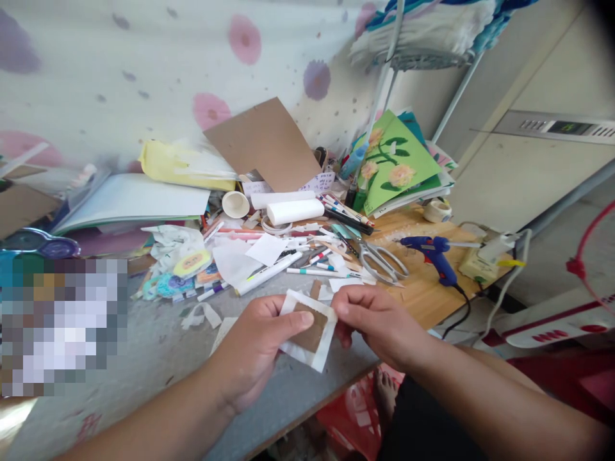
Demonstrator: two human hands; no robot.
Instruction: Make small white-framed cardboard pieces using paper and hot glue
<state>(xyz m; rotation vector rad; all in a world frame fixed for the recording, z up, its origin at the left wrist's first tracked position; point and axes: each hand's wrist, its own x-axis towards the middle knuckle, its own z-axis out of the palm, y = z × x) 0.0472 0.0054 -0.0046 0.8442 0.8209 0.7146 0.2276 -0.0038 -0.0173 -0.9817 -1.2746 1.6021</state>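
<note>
From the head camera, two bare hands meet above a cluttered grey table (158, 358). Between them, above the table's near edge, is a sheet of white paper (310, 360) with a small brown cardboard square (307, 336) lying on it, the paper showing as a border all round. The left hand (262, 336) has these pinched, thumb pressed flat on the cardboard, the other fingers behind the paper. The right hand (372, 320) is at the paper's right corner, its fingers curled in and thumb close to the forefinger; whether they grip the corner, I cannot tell. Beyond the hands lie scissors (382, 262), a heap of pens and paper scraps, and two white rolls (295, 210). To the right, a blue glue gun (432, 253) rests on a wooden board (423, 298). Behind stands a large brown cardboard sheet (264, 144), near a green floral card (401, 163).
</note>
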